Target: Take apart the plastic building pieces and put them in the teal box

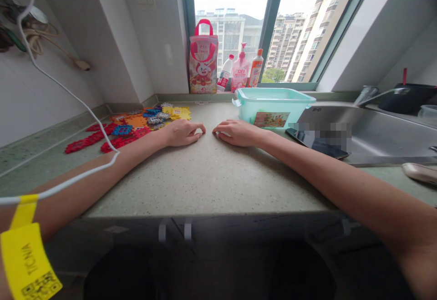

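Note:
My left hand [182, 133] rests on the speckled countertop [205, 177], fingers loosely bent with a gap between thumb and forefinger, holding nothing. Just beyond its wrist lies a spread of flat interlocking plastic pieces: red [90, 139], orange [136, 120], blue [122, 129] and yellow [179, 112]. Facing it across a small gap, my right hand [237, 133] lies with curved fingers and its fingertips at the counter surface; nothing shows in it. Right behind that hand stands a pale turquoise plastic tub [276, 97] without a lid.
A dark flat device [317, 145] lies at the edge of the steel sink [382, 127]. Along the window ledge stand a pink bag [204, 68] and bottles [240, 72]. A white cable [68, 81] with a yellow tag [29, 259] hangs across my left forearm.

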Demonstrator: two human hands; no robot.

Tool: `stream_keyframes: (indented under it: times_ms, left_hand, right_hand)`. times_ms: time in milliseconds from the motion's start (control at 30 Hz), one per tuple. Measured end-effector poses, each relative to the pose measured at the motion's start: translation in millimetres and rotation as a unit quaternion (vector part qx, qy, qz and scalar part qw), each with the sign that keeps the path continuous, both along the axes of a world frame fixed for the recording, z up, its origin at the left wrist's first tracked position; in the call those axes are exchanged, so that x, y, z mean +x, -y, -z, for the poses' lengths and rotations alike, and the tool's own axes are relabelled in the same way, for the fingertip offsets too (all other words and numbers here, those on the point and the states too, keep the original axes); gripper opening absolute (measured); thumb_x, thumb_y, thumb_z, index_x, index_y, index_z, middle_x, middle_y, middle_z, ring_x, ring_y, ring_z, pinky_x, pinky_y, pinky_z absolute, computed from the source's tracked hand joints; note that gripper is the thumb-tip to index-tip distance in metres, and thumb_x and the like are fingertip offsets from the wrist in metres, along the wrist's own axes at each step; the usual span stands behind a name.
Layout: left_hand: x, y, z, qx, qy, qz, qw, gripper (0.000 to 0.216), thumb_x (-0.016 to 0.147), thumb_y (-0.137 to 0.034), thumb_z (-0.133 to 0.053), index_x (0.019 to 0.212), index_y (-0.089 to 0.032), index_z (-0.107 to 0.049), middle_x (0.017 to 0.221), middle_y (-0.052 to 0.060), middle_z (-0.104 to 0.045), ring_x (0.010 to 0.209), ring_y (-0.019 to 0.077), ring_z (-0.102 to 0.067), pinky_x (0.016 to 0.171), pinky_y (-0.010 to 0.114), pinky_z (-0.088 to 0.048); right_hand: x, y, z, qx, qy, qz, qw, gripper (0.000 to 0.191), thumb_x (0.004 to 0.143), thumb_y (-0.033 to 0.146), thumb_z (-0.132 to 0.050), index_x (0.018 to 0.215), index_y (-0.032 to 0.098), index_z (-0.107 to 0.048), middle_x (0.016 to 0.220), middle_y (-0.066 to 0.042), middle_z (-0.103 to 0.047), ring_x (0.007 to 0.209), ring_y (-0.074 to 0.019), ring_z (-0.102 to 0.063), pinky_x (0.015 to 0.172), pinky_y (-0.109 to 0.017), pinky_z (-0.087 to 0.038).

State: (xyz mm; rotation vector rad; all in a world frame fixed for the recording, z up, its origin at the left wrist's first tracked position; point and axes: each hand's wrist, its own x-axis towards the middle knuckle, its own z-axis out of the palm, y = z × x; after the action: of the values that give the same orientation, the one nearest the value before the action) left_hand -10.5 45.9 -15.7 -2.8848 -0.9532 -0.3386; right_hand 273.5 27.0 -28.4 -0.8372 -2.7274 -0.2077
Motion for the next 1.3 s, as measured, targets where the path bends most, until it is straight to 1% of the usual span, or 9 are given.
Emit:
stream_keyframes:
  times_ms: [200, 433, 633, 800, 1033, 1300]
  left_hand:
    - [1.4, 2.9, -2.7, -0.005, 0.001, -0.002, 1.0, 0.032, 0.099, -0.034, -0.055, 0.123, -0.023, -0.074, 0.069, -0.001, -0.063, 0.056, 0.0139, -0.051, 0.063, 0.029, -0.034]
    - [0.4, 0.2, -0.5, 0.004, -0.001, -0.001, 1.0, 0.033, 0.1, -0.035, -0.053, 0.124, -0.024, -0.073, 0.069, -0.001, -0.063, 0.057, 0.0136, -0.052, 0.063, 0.028, -0.034]
    - [1.7, 1.0, -1.7, -0.002, 0.002, -0.004, 1.0, 0.032, 0.099, -0.035, -0.054, 0.122, -0.024, -0.074, 0.069, -0.001, -0.063, 0.057, 0.0141, -0.052, 0.063, 0.028, -0.035]
    - [0.1, -1.4, -0.4, -0.002, 0.006, 0.001, 1.0, 0.032, 0.099, -0.035, -0.056, 0.122, -0.024, -0.074, 0.068, -0.001, -0.062, 0.057, 0.0142, -0.052, 0.063, 0.029, -0.034]
    - [0.1, -0.8, -0.9, 0.0, 0.002, 0.001, 1.0, 0.032, 0.099, -0.034, -0.055, 0.123, -0.024, -0.074, 0.069, -0.001, -0.064, 0.057, 0.0137, -0.052, 0.064, 0.029, -0.035]
    - [0.4, 1.0, -0.8, 0.012, 0.006, 0.008, 1.0, 0.031, 0.099, -0.033, -0.054, 0.122, -0.023, -0.074, 0.067, -0.001, -0.062, 0.056, 0.0133, -0.052, 0.061, 0.028, -0.035]
  right_hand:
    - [-0.1, 0.6, 0.2, -0.017, -0.018, 0.0, 1.0, 0.03, 0.107, 0.023, -0.053, 0.129, 0.021, -0.074, 0.122, -0.012, -0.077, 0.107, -0.0236, -0.071, 0.099, -0.041, -0.053]
    - [0.3, 1.1, -0.8, -0.008, -0.006, 0.003, 1.0, 0.032, 0.108, 0.025, -0.051, 0.131, 0.021, -0.073, 0.122, -0.011, -0.077, 0.105, -0.0211, -0.07, 0.097, -0.038, -0.052]
    - [0.0, 2.6, -1.7, -0.01, -0.002, 0.01, 1.0, 0.033, 0.109, 0.025, -0.05, 0.132, 0.019, -0.072, 0.124, -0.013, -0.077, 0.107, -0.0223, -0.07, 0.099, -0.039, -0.051]
    - [-0.5, 4.8, -3.1, -0.004, 0.009, 0.016, 1.0, 0.034, 0.109, 0.025, -0.049, 0.135, 0.02, -0.07, 0.125, -0.012, -0.076, 0.107, -0.022, -0.07, 0.098, -0.038, -0.051]
    - [-1.8, 6.5, -4.5, -0.026, -0.004, 0.019, 0.999, 0.033, 0.108, 0.024, -0.051, 0.133, 0.02, -0.072, 0.124, -0.012, -0.077, 0.107, -0.0218, -0.07, 0.099, -0.037, -0.05]
    - [-0.3, 2.4, -1.7, -0.004, 0.004, 0.011, 1.0, 0.032, 0.109, 0.025, -0.05, 0.131, 0.02, -0.072, 0.123, -0.012, -0.077, 0.106, -0.0215, -0.07, 0.097, -0.037, -0.052]
